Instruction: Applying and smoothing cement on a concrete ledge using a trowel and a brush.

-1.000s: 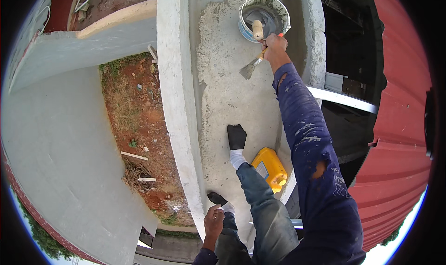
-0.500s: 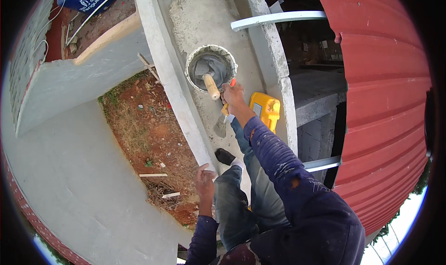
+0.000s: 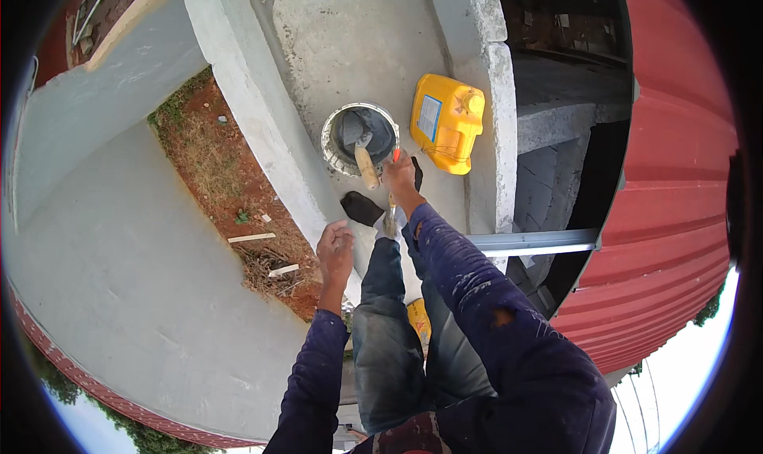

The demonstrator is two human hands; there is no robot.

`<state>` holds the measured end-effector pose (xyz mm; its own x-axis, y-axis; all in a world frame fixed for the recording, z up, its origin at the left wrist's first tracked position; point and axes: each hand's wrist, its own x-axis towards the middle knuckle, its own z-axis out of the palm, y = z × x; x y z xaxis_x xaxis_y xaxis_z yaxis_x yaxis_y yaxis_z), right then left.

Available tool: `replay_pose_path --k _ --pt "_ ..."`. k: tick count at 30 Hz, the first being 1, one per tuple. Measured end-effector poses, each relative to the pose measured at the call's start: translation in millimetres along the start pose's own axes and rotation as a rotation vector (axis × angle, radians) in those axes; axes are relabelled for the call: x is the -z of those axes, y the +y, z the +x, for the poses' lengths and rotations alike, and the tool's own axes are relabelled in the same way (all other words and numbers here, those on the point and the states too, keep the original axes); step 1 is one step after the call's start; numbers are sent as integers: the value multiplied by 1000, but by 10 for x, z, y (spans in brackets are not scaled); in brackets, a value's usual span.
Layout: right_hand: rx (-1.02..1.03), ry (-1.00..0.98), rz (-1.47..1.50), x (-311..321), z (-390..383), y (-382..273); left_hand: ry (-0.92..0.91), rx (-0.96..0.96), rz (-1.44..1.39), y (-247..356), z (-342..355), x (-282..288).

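Your right hand point(image 3: 400, 177) is closed around a trowel point(image 3: 392, 209), its orange handle end poking out above your fist and the grey blade hanging down below it, over your black shoe point(image 3: 362, 208). That hand sits right at the near rim of the one bucket point(image 3: 334, 148) in view, a round, mortar-crusted thing standing on the concrete ledge point(image 3: 350, 40). Inside it there's dark grey mix and a second tool with a pale wooden handle point(image 3: 366, 166) leaning out over the rim toward you, just left of your fist. So two hand tools total, one held, one parked in the bucket.

Your left hand point(image 3: 335, 247) is loosely curled with nothing in it, hanging past the ledge's left edge, well apart from the right hand.

Just right of the bucket lies one yellow plastic jerrycan point(image 3: 445, 120) on its side, near your right hand but not touching it. Beyond it is the ledge's raised concrete curb point(image 3: 497, 96), then a grey metal rail point(image 3: 532, 241) running off to the right and a red corrugated roof point(image 3: 668, 176).

On the left, down below, there's a patch of red dirt point(image 3: 226, 168) with a few pale wood scraps and a heap of twigs, and a wide grey concrete slab point(image 3: 119, 247) beside it. Your legs fill the ledge toward you.
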<state>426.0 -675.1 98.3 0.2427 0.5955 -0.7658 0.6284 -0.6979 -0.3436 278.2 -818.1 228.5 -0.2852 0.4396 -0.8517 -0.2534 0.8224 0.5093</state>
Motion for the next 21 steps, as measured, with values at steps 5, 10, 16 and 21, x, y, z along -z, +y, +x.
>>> replay_pose_path --k 5,10,16,21 --pt "104 -103 -111 -107 383 574 97 -49 140 -218 666 -277" --pt "105 57 -45 315 -76 510 209 -117 164 -121 570 -573" --pt "129 83 -31 1453 -693 106 144 3 244 -50 -4 -737" --pt "107 184 -408 1783 -50 18 85 -48 98 -320 -186 -780"
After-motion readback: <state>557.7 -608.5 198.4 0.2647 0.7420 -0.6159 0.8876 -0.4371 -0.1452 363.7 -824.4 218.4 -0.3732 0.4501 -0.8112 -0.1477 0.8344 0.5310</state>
